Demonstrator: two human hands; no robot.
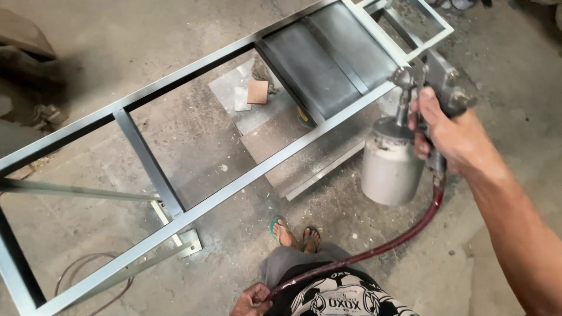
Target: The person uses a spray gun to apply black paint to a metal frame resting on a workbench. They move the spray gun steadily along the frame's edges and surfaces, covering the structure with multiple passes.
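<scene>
The spray gun (430, 96) sits at 2 o'clock, nozzle aimed toward 10 o'clock at the grey metal frame (234, 181), its cup (389, 164) hanging below. The right hand (448, 134) is wrapped tight around its handle, arm stretched from 4 o'clock. The left hand (252, 301), at 6 o'clock, is closed around the red hose (374, 251).

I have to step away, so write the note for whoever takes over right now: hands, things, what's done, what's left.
Right hand: gripping the spray gun, its grey paint cup hanging below, nozzle pointed at the metal frame.
Left hand: holding the red hose low by the waist.
Frame lies raised over the concrete floor, with metal sheets lying beneath it.
Done: the rails in view look coated silver-grey.
Left: the dark panel at the far end looks duller; check its coverage, along with the inner edges.
</scene>
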